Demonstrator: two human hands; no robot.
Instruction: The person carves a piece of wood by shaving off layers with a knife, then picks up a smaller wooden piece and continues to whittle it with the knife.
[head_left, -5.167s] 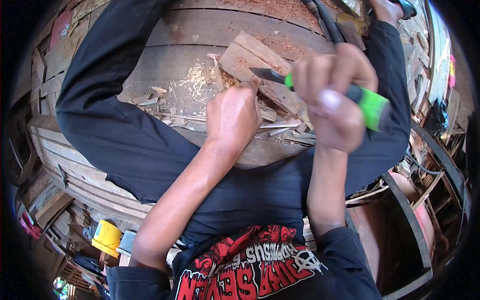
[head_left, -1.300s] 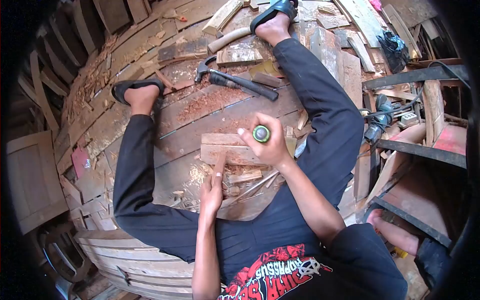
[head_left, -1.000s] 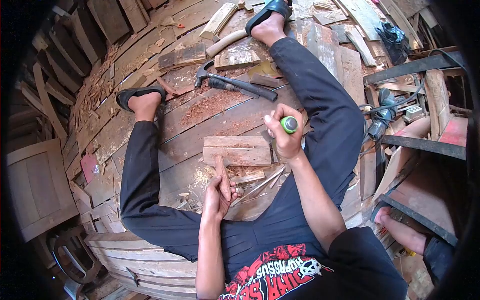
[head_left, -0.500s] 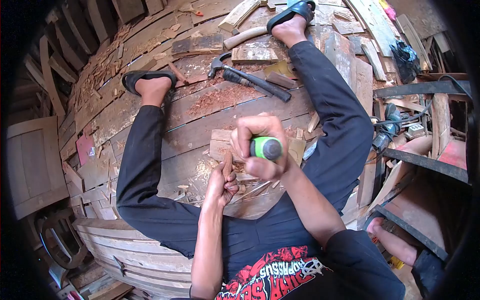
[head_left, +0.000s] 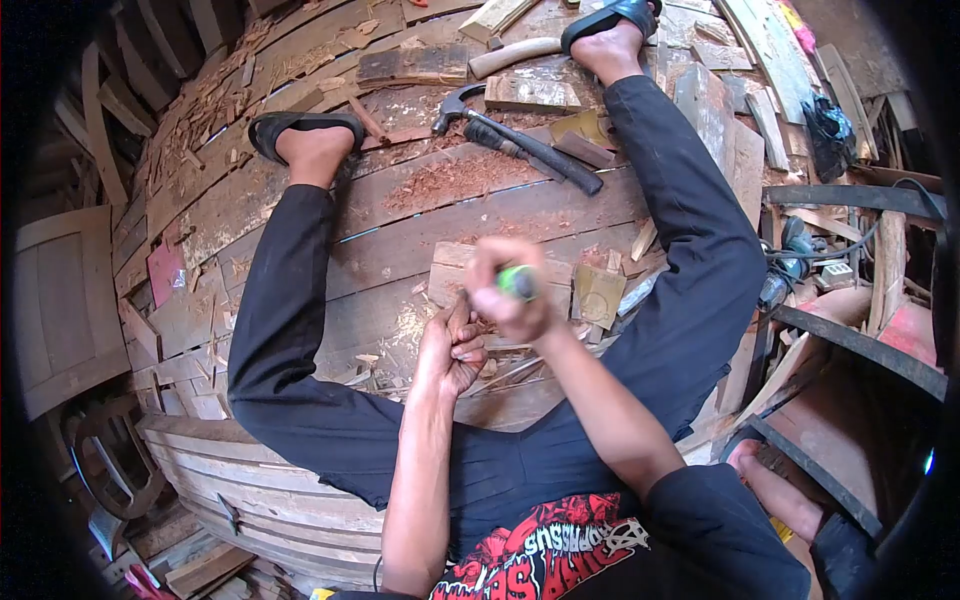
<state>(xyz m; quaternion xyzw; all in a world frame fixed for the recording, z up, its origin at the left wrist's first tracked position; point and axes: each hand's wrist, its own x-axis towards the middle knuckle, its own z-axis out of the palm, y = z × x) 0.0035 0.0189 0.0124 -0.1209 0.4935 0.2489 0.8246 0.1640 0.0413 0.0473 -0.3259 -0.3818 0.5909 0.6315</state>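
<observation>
My left hand point(head_left: 455, 360) is closed around a small wood piece point(head_left: 460, 314), whose narrow end sticks up past the fingers. Just right of it, my right hand point(head_left: 500, 310) grips a tool with a green and black handle point(head_left: 518, 284). Motion blurs this hand, and the tool's working end is hidden, so its kind does not show. Both hands are held between my legs, above the plank floor. Behind them lies a pale wood block point(head_left: 450, 268), with light shavings point(head_left: 408, 328) scattered near my left hand.
A claw hammer point(head_left: 545, 158) lies beyond my hands beside a dark-handled tool point(head_left: 492, 137). Reddish shavings point(head_left: 450, 183) and wood offcuts point(head_left: 530, 93) cover the floor. Corded power tools point(head_left: 790, 255) stand at right; another person's leg point(head_left: 785, 495) shows lower right.
The view has shifted slightly, moving the floor items right and up. My right hand and the green-handled tool have tilted and blurred, staying close to the wood piece in my left hand.
</observation>
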